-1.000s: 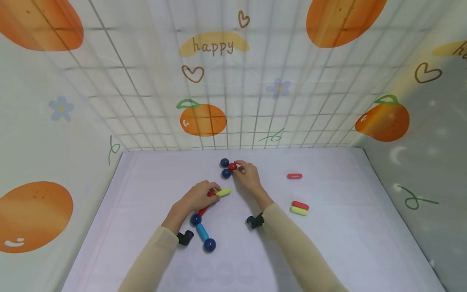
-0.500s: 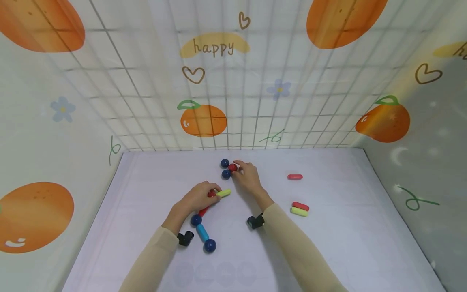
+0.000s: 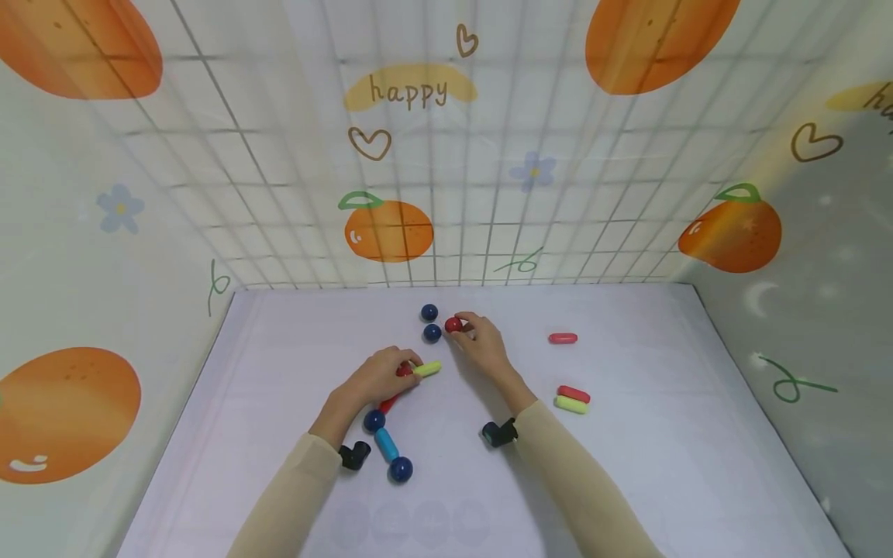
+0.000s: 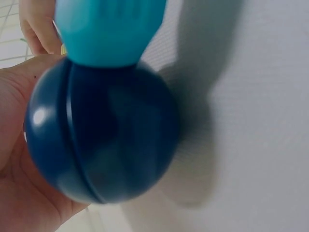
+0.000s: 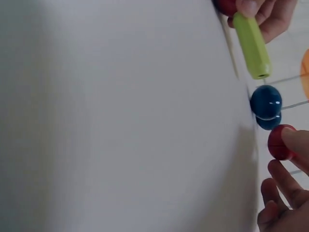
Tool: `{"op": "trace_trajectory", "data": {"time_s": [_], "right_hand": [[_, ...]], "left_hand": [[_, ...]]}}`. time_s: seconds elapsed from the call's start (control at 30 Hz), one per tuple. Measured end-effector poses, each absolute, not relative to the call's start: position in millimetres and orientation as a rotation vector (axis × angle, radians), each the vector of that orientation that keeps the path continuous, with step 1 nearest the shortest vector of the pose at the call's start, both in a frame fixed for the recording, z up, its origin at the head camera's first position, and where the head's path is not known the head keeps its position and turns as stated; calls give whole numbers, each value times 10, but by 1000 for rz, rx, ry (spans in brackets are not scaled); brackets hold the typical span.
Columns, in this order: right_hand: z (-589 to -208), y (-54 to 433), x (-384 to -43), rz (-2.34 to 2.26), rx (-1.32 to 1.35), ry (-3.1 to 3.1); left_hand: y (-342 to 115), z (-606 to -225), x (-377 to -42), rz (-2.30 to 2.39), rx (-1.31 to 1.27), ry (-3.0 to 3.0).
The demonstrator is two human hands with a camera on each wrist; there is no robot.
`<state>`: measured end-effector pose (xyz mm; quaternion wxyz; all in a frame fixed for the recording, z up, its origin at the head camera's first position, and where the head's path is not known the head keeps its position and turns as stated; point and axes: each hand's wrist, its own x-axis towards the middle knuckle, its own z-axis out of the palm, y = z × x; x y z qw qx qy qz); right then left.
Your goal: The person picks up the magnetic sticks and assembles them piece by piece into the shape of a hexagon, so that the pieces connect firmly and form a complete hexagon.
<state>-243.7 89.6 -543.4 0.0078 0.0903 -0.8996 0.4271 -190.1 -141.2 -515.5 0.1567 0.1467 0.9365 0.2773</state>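
The right hand (image 3: 483, 346) is pinching a shiny red ball (image 3: 453, 325) near two dark blue balls (image 3: 432, 333) on the white desk (image 3: 663, 465). The left hand (image 3: 380, 375) is gripping another red ball (image 3: 404, 370) and a yellow-green stick (image 3: 429, 368).

R hand (image 3: 483, 346), w/ red ball (image 3: 453, 325) pinched, is a bit further R & back vs. 0.5 s ago; ball now just apart from the 2 blue balls (image 3: 432, 333). R sleeve (image 3: 586, 473) & wrist cam (image 3: 498, 434) shift R too.
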Motion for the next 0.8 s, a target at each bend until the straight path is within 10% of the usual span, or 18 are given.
{"op": "trace_trajectory", "data": {"time_s": [0.8], "right_hand": [[-5402,985,-1875,1529,437,-2835]], "left_hand": [[-1391,-5097,-1879,845,430,2659]]}}
